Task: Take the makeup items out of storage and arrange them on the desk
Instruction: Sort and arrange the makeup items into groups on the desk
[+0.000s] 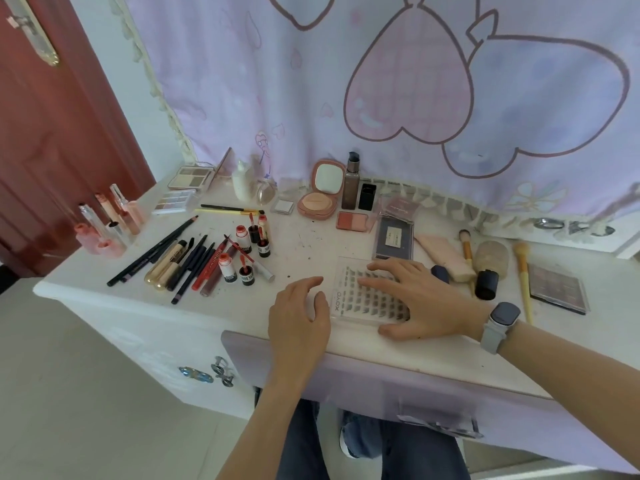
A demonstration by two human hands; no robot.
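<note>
The right hand [415,296] lies flat with straight, spread fingers on a clear tray of false-lash clusters [367,292], which sits on the white counter [304,237] near its front edge; a grey smartwatch [502,323] is on that wrist. The left hand [299,313] rests just beside the tray's left edge, fingers loosely bent and holding nothing; whether it touches the tray I cannot tell.

The rest of the makeup is already laid out on the counter. To the left lies a fan of dark eye pencils [156,251] with gold tubes and a red liner beside them, and a cluster of small red lip-tint bottles [247,247] stands just to their right. At the far left corner stand pink and clear lip-gloss tubes [110,220]. Along the back are two open eyeshadow palettes [190,178], a white bottle [242,181], an open pink powder compact [322,192] with its mirror up, a brown foundation bottle [351,181] and a pink blush pan [353,221]. Right of the tray lie a dark boxed palette [394,239], yellow-handled brushes [523,275] and another eyeshadow palette [557,289]. A lilac curtain with heart shapes [408,81] hangs behind.
</note>
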